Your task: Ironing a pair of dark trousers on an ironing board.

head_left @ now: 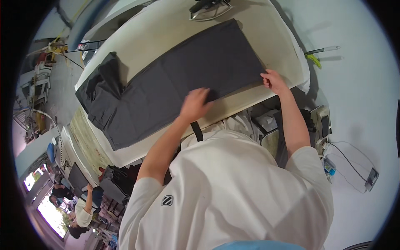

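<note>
Dark grey trousers (179,79) lie folded lengthwise across the cream-covered ironing table (158,29). Their waist end is at the left, bunched up toward the far side, and the straight leg end is at the right. My right hand (273,81) pinches the near corner of the leg end at the table's right side. Over the near edge of the leg, around its middle, is my left hand (196,103), somewhat blurred. Its thumb stands apart from the fingers, and nothing shows between them; whether it presses on the cloth I cannot tell.
An iron (210,9) stands at the far edge of the table. On the right wall hangs a brush-like tool (323,50) with a green part. A phone (325,125) and cables are at the right. Dark cloth (118,177) piles up at the left, with other people beyond.
</note>
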`<state>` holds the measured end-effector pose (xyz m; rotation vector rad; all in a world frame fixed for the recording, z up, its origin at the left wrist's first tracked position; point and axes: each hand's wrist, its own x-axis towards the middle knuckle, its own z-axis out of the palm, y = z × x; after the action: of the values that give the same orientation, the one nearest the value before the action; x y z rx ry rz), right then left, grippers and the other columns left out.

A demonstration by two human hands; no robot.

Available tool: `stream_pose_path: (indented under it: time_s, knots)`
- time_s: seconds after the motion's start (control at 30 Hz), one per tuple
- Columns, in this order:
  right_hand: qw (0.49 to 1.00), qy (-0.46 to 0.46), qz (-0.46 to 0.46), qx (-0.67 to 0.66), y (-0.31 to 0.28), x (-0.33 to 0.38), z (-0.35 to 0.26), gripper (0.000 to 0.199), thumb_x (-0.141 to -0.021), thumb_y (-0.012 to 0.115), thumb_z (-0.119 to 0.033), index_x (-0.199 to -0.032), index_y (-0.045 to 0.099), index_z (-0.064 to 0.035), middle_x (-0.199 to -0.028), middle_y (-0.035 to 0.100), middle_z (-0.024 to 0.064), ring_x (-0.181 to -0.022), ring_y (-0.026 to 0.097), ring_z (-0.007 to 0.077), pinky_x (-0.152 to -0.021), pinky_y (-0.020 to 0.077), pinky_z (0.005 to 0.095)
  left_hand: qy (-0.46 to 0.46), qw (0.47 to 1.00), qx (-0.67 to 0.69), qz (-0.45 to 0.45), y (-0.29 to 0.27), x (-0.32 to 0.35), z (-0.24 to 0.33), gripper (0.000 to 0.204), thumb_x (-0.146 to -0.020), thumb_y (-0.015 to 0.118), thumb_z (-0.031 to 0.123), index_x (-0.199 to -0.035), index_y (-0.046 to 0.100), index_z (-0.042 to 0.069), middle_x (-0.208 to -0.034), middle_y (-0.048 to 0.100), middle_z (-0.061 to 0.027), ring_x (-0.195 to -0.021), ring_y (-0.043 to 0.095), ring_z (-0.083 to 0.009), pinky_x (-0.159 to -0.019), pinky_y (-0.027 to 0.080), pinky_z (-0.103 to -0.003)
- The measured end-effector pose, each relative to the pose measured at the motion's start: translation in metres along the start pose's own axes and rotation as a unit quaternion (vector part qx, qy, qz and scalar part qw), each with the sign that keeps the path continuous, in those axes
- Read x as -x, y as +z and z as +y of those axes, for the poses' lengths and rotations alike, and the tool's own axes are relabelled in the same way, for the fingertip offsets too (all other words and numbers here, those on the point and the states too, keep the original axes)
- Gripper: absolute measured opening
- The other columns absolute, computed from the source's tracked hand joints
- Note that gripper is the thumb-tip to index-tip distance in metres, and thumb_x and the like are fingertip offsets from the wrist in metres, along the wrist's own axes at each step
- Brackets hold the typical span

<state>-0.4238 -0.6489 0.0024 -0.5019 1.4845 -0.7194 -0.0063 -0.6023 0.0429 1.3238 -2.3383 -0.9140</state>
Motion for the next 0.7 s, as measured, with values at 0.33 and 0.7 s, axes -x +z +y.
stream_pose_path:
  time_s: [0.33,0.7]
  knots:
    - [0.984,0.066,0.009,-0.166,0.020,0.008,-0.016,0.027,-0.092,0.066,-0.010,-0.117,0.060,-0.0050,-0.064,0.050,-0.0029,-0.051,0.046,0.0073,-0.046,0.0353,0.0240,0.051,0.991,-0.123,-0.023,0.094,-0.173,0.127,0.016,-0.082,0.063,0.014,-0.097,0.059,0.008,-0.098,0.057,-0.0081,-0.096,0.060,-0.0265,-0.079,0.056,-0.039]
    - [0.993,0.065,-0.092,-0.039,-0.001,0.009,-0.035,0.044,-0.096,0.064,-0.007,-0.136,0.048,-0.0002,-0.061,0.042,-0.0032,-0.049,0.038,0.0055,-0.044,0.0295,0.0236,0.053,0.972,-0.225,0.033,0.014,-0.007,0.057,0.015,-0.079,0.063,0.019,-0.091,0.059,0.013,-0.093,0.055,-0.0030,-0.089,0.056,-0.0223,-0.072,0.051,-0.035]
